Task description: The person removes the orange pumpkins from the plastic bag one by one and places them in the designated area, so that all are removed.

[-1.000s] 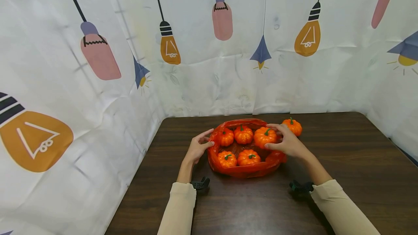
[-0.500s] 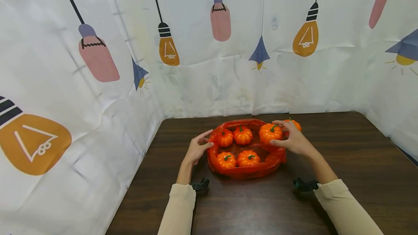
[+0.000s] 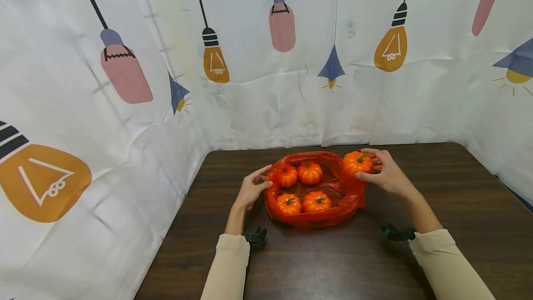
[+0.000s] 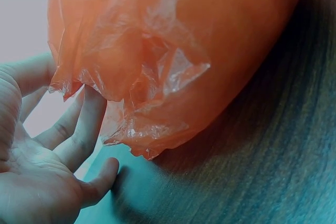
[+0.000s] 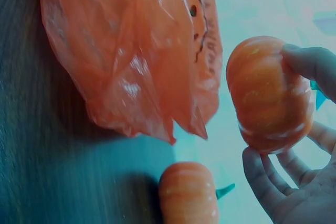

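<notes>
A red-orange plastic bag (image 3: 320, 219) lies wide open on the table, with several small toy pumpkins (image 3: 310, 172) inside. At its left rim my left hand (image 3: 251, 190) holds the plastic; in the left wrist view some fingertips are hidden behind the crinkled edge. My right hand (image 3: 387, 172) grips a larger toy pumpkin (image 3: 356, 164) with a green stem, at the bag's right rim. The right wrist view shows the thumb on one side of this pumpkin (image 5: 270, 95) and fingers on the other, with a gap between it and the bag (image 5: 131, 66).
One more toy pumpkin (image 5: 189, 195) sits on the table outside the bag, mostly hidden behind my right hand in the head view. The dark wood-grain table (image 3: 316, 263) ends at a white curtain (image 3: 266, 105) printed with lamps.
My right hand has carried the larger pumpkin rightward and up, from inside the bag to its right rim. The loose pumpkin is now mostly covered by that hand. My left hand has stayed put.
</notes>
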Demonstrator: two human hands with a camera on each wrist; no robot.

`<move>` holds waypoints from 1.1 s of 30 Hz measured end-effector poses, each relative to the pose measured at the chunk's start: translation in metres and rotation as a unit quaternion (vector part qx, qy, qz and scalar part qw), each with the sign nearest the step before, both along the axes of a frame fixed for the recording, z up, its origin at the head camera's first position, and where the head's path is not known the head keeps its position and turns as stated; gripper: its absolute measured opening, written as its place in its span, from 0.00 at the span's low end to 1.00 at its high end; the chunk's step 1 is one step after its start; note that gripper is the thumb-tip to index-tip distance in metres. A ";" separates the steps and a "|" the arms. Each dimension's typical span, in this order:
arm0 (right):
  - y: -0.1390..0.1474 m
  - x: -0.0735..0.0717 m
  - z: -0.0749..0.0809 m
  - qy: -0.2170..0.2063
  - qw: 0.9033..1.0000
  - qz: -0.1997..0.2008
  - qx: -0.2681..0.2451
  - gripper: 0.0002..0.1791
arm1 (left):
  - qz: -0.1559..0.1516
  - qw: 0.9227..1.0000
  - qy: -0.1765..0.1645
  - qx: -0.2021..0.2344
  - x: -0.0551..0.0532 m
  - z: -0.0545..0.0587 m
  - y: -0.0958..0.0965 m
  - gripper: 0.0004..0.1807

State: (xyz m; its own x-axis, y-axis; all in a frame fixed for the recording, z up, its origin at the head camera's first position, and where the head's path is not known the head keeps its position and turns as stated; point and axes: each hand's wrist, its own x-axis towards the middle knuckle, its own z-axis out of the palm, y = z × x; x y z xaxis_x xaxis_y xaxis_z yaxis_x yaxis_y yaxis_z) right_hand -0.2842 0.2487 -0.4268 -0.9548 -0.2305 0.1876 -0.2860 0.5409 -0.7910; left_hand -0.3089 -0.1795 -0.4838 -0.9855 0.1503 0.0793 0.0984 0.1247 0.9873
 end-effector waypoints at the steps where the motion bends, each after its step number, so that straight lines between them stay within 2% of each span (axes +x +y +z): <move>1: 0.002 0.000 0.000 -0.002 1.000 -0.004 0.000 0.43 | 0.001 1.000 0.001 -0.001 0.000 0.000 0.000 0.28; 16: 0.034 -0.001 0.003 0.004 0.999 -0.044 -0.009 0.45 | 0.009 1.000 -0.004 -0.002 0.001 0.001 0.001 0.30; 27: 0.053 -0.003 -0.004 0.009 0.997 -0.078 0.011 0.45 | 0.005 1.000 0.004 -0.005 0.000 0.000 0.001 0.28; 33: 0.062 -0.001 -0.006 0.006 0.996 -0.088 -0.001 0.45 | 0.007 1.000 0.002 -0.005 0.001 0.001 0.001 0.29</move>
State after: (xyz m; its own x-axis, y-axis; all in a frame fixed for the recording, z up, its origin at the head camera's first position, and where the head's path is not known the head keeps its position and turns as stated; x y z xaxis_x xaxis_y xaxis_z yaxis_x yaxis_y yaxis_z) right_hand -0.2855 0.3103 -0.4326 -0.9783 -0.0592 0.1987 -0.1955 0.5825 -0.7890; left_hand -0.3080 -0.1784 -0.4828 -0.9871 0.1381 0.0814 0.1004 0.1365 0.9855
